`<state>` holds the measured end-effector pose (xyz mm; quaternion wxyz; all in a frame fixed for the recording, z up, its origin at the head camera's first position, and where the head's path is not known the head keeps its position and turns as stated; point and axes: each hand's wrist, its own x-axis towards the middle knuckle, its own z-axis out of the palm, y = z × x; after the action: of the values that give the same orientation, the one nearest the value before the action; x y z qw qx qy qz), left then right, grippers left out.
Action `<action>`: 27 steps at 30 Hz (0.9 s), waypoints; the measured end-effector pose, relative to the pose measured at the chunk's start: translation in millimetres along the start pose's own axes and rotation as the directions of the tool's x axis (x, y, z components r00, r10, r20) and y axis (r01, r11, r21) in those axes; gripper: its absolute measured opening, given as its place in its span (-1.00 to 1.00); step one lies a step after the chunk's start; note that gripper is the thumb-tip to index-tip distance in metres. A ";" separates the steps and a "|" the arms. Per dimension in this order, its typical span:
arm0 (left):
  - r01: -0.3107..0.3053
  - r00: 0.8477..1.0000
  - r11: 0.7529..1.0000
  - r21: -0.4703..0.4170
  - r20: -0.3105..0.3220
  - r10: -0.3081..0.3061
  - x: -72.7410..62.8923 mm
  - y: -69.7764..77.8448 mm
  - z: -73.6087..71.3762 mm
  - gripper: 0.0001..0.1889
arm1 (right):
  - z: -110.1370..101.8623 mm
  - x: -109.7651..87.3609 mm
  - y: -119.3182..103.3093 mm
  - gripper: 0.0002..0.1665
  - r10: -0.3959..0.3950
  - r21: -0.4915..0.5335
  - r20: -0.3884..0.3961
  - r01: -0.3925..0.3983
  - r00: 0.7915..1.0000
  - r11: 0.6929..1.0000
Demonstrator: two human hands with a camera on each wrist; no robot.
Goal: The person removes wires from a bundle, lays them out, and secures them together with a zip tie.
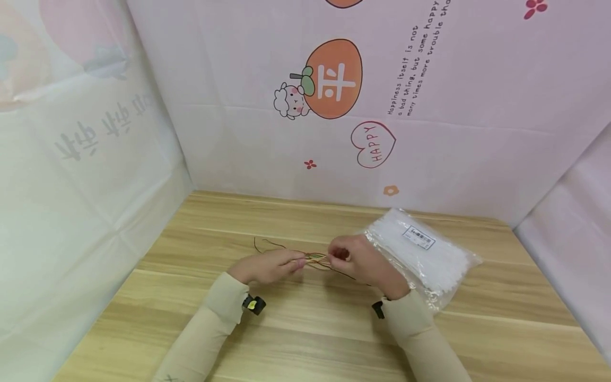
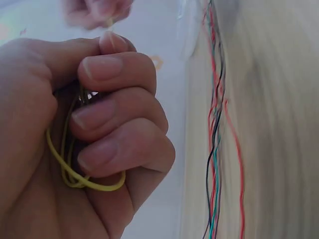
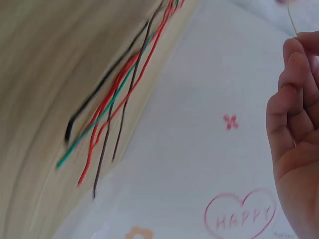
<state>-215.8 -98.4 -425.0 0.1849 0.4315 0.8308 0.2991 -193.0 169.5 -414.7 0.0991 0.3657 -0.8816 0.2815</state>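
My left hand (image 1: 272,265) curls its fingers round a yellow wire (image 2: 99,187), which loops inside the palm in the left wrist view. Its thumb and forefinger pinch the wire where it leaves the hand. To the right, my right hand (image 1: 365,261) pinches the other part of the thin yellow wire (image 3: 292,21) between thumb and fingertips, and the wire runs taut between both hands. Below the hands, a loose bundle of red, green, black and brown wires (image 3: 119,79) lies along the wooden table. The hands partly hide this bundle in the head view.
A clear plastic bag (image 1: 441,260) of thin white strips, with a barcode label (image 1: 419,237), lies beside my right forearm. The wooden table (image 1: 315,339) meets a printed cloth wall (image 1: 258,154) at the back. More cloth hangs at both sides.
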 end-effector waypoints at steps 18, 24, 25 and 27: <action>-0.011 1.000 0.997 0.079 0.004 0.010 4.0 0.7 2.7 -0.61 | 11.6 4.4 -12.0 -0.97 -0.163 -0.216 0.035 0.166 0.986 0.962; 0.023 1.000 0.999 -0.043 0.002 -0.023 -4.6 -6.5 -5.8 -0.59 | 5.4 2.4 -4.3 -0.87 -0.080 -0.197 0.051 0.088 0.996 0.976; 0.029 1.000 0.998 -0.063 0.002 -0.029 -6.0 -8.4 -7.6 -0.59 | 3.6 1.6 -2.0 -0.83 -0.080 -0.190 0.041 0.086 0.996 0.978; 0.038 0.999 0.996 -0.077 -0.002 -0.038 -7.8 -11.5 -10.8 -0.57 | 0.1 0.2 1.3 -0.79 -0.079 -0.186 0.026 0.083 0.997 0.979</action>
<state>-224.6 -113.6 -424.0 0.2054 0.4078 0.8270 0.3280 -194.1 170.1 -415.2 0.1364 0.3930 -0.8893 0.1899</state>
